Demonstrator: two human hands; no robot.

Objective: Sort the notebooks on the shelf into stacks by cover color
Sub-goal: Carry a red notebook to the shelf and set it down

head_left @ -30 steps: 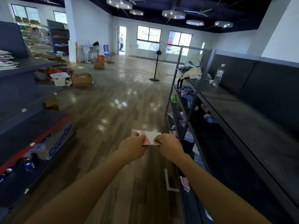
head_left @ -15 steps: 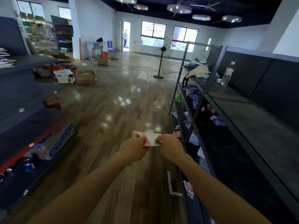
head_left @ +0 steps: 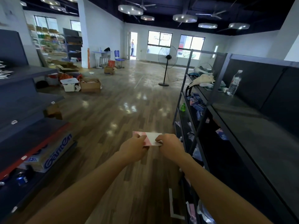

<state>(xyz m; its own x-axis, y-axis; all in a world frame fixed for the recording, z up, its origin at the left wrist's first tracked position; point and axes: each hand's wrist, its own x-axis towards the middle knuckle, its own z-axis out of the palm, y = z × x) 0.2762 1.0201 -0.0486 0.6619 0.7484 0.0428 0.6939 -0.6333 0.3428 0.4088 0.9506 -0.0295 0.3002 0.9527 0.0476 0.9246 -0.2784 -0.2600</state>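
A pink and white notebook point(head_left: 151, 137) is held flat in front of me over the wooden floor. My left hand point(head_left: 134, 147) grips its left edge and my right hand point(head_left: 171, 146) grips its right edge, fingers curled under it. The dark shelf unit point(head_left: 239, 120) stands on my right. Several blue and pink notebooks point(head_left: 196, 105) lie scattered on its lower shelves, partly hidden by the frame.
A water bottle point(head_left: 233, 82) and a cloth bag point(head_left: 203, 80) sit on the right unit's top shelf. A dark shelf point(head_left: 24, 101) with a cardboard box point(head_left: 53, 156) stands left. Ahead are a standing fan point(head_left: 166, 67) and boxes point(head_left: 90, 85) on the floor.
The view has tilted up and turned slightly. Both hands keep the same hold on the notebook, which stays in front of me.
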